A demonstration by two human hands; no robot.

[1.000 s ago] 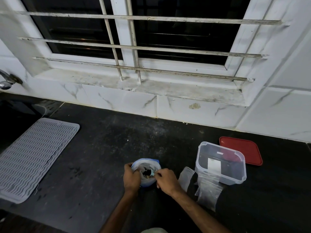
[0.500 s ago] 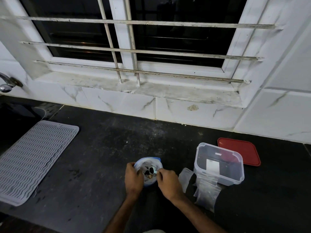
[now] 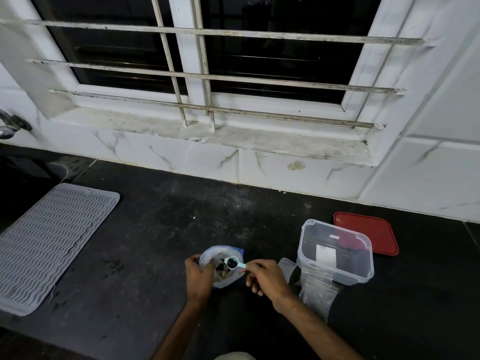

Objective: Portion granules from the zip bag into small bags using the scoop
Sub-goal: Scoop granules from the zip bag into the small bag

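1. Head view puts the zip bag (image 3: 230,278) low in the middle of the counter (image 3: 155,242). Its mouth is rolled open and dark granules (image 3: 220,270) lie inside.
2. The scoop (image 3: 235,264) hangs level just above the mouth, toward its 2 o'clock edge. Its bowl is loaded and its handle points to 3 o'clock.
3. The right hand (image 3: 265,276) pinches the handle's tip between thumb and forefinger, with the other fingers curled beneath it. The left hand (image 3: 198,276) grips the bag's rim at 9 o'clock, fingers curled over the edge.
4. The step in hand, as I judge it, is carrying this load to a small bag.
   - Hold the bowl level and lift it clear of the rim before travelling.
   - Go slowly, because a pinch so far out on the handle lets the bowl roll easily.
5. The small bags (image 3: 317,289) lie in a loose clear pile at 3 o'clock from the zip bag, against the box's near side.
   - None stands open, so the left hand will likely have to spread one.
   - Check that the zip bag sits up unaided before letting go, or it may slump and spill.
6. The box (image 3: 345,274) is clear and lidless, at 2 o'clock. It shows a white label, but its contents are too dim to tell. The red lid (image 3: 368,232) lies flat just behind it.
7. The counter is dark stone with pale dusty smears. A grey ribbed mat (image 3: 46,245) lies at 9 o'clock, well apart.
8. At 12 o'clock stand white marbled tiles, a grimy sill (image 3: 233,136) and a barred window (image 3: 259,61) that is dark outside. A tap (image 3: 10,126) shows at the far 10 o'clock edge.
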